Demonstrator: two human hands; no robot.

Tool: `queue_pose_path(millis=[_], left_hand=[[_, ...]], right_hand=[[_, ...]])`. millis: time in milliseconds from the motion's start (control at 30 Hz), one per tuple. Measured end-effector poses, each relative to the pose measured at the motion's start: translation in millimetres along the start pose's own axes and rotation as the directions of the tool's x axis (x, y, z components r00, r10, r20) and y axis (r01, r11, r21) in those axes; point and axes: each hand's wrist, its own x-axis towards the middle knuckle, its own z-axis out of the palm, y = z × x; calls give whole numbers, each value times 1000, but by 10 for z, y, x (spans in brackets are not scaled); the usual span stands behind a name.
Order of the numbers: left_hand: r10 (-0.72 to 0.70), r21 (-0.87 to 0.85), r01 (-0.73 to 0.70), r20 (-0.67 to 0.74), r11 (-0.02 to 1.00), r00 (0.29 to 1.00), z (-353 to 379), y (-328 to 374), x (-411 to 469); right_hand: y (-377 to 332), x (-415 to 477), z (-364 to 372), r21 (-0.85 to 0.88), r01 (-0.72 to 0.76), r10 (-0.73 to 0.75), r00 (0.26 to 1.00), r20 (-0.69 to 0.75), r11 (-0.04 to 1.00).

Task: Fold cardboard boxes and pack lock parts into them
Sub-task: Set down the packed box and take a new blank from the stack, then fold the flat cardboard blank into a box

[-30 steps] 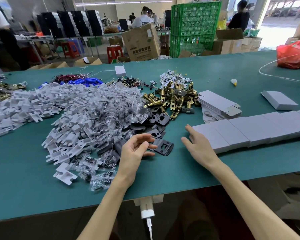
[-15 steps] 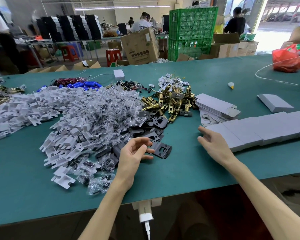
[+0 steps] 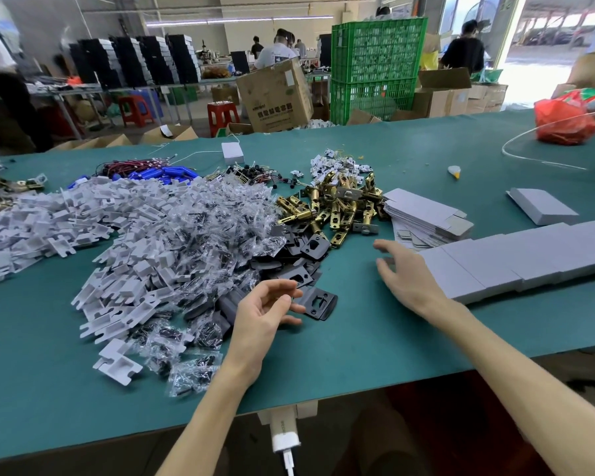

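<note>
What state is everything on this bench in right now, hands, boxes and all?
left hand: open, fingers loosely curled, holding nothing
right hand: open, fingers spread, holding nothing
flat box blanks: unfolded, stacked
row of boxes: folded, closed, side by side
single box: folded, closed, lying apart
black plate: lying flat
brown carton: tilted

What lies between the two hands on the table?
In the head view: one black plate beside the left hand, then bare green table up to the right hand.
</note>
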Motion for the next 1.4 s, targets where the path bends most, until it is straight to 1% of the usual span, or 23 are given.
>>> queue_pose_path(millis=[67, 100, 167, 233, 300, 367, 467, 567, 667, 767, 833, 933, 1000, 1067, 1133, 1200, 1300, 1367, 1400], left_hand=[[-6, 1, 6, -2, 1000, 1000, 0, 0, 1], [-7, 1, 7, -3, 1000, 1000, 0, 2, 4], [-11, 3, 11, 3, 1000, 1000, 4, 10, 7], [-18, 6, 18, 13, 1000, 1000, 9, 4, 14], [-20, 13, 20, 20, 1000, 1000, 8, -4, 18], [-21, 17, 20, 26, 1000, 999, 8, -11, 29], [-25, 19, 24, 30, 1000, 999, 13, -18, 43], [-24, 9, 24, 33, 1000, 999, 11, -23, 54], [-32, -14, 32, 33, 999, 999, 1, -21, 51], [-35, -8, 35, 37, 999, 999, 3, -15, 47], [-34, -11, 34, 46, 999, 998, 3, -21, 50], [-38, -77, 41, 37, 996, 999, -16, -23, 51], [-22, -128, 26, 32, 991, 999, -16, -13, 48], [-1, -171, 6, 28, 985, 1000, 1, 4, 42], [12, -214, -7, 22, 977, 1000, 20, 24, 43], [8, -247, -5, 12, 969, 1000, 33, 42, 48], [8, -293, -12, -16, 956, 1000, 33, 62, 40], [4, -292, -18, -48, 956, 999, 17, 83, 22], [-3, -301, -11, -48, 954, 999, 8, 95, 15]], right_hand=[[-13, 223, -63, -53, -12, 8, 996, -84, 999], [-2, 338, -97, -108, -22, 11, 994, -106, 994], [65, 565, -166, -268, -52, 30, 996, -87, 962], [160, 746, -232, -410, -114, 105, 994, -42, 905], [233, 823, -269, -498, -177, 199, 980, -10, 849], [272, 840, -267, -553, -200, 234, 972, -10, 809], [283, 817, -259, -598, -178, 170, 983, -70, 781], [263, 799, -296, -660, -168, 115, 986, -124, 733], [271, 774, -379, -706, -122, 50, 991, -122, 698], [254, 744, -502, -681, -86, -38, 986, -165, 728], [172, 732, -577, -660, -21, -158, 965, -211, 751], [-122, 647, -610, -608, 188, -382, 901, -207, 771], [-382, 519, -531, -513, 309, -481, 842, -245, 801], [-642, 321, -364, -335, 384, -481, 829, -284, 860], [-877, 85, -161, -172, 448, -479, 837, -264, 877], [-1057, -159, 50, -142, 510, -529, 824, -203, 848], [-1236, -463, 331, -144, 595, -611, 780, -137, 791], [-1287, -608, 475, -110, 622, -632, 762, -141, 775], [-1292, -653, 525, -74, 618, -621, 768, -159, 783]])
